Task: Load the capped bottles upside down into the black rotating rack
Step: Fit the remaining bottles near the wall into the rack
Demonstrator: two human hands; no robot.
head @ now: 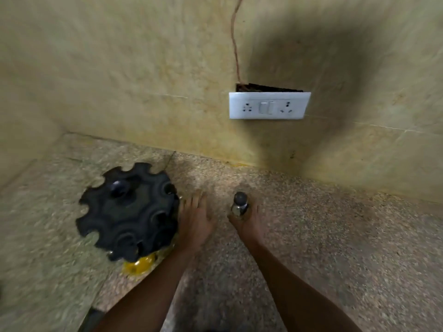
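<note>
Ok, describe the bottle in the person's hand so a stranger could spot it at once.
Start at the white socket plate on the wall and drop straight down to the speckled counter. There the right hand grips a small clear bottle, to the right of the black rack. Its dark rounded cap points up, and it is the only bottle outside the rack.

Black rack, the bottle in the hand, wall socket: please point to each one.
black rack [129, 209], head view, on its top surface.
bottle [239, 203], head view, on its dark cap and neck.
wall socket [268, 106], head view, on its middle switch.
</note>
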